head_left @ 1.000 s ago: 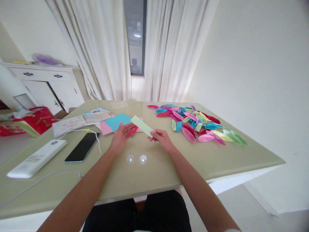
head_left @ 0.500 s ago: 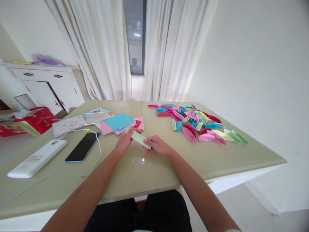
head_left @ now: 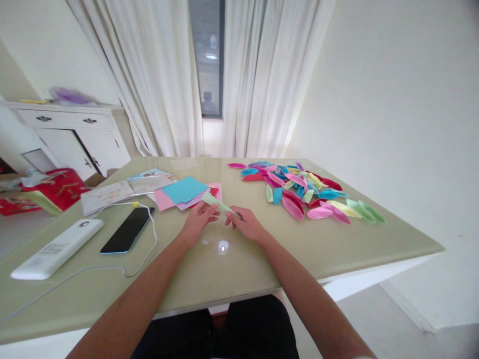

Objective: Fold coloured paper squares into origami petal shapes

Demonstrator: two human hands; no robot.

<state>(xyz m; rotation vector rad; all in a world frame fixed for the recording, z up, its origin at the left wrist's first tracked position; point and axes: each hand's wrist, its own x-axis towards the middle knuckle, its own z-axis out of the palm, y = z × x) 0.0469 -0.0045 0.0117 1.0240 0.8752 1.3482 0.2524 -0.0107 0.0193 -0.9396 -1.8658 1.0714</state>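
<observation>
The pale green paper strip (head_left: 220, 205) sits low over the table (head_left: 243, 271), slanting from 10 to 4 o'clock between both hands. The left hand (head_left: 197, 223) pinches its upper end with fingertips closed on the paper; the right hand (head_left: 246, 225) clamps the lower end the same way. The strip's far tip nearly touches the stack of coloured sheets (head_left: 184, 191) at 11 o'clock, so I judge a forward nudge could drag a sheet askew; uneven pull between the two pinches could crease the thin strip crookedly or tear it. A wide right elbow could scatter the heap of folded paper pieces (head_left: 304, 192) at 2 o'clock. The phone (head_left: 127, 230) and its cable (head_left: 151, 219) at 9 o'clock look safely apart.
</observation>
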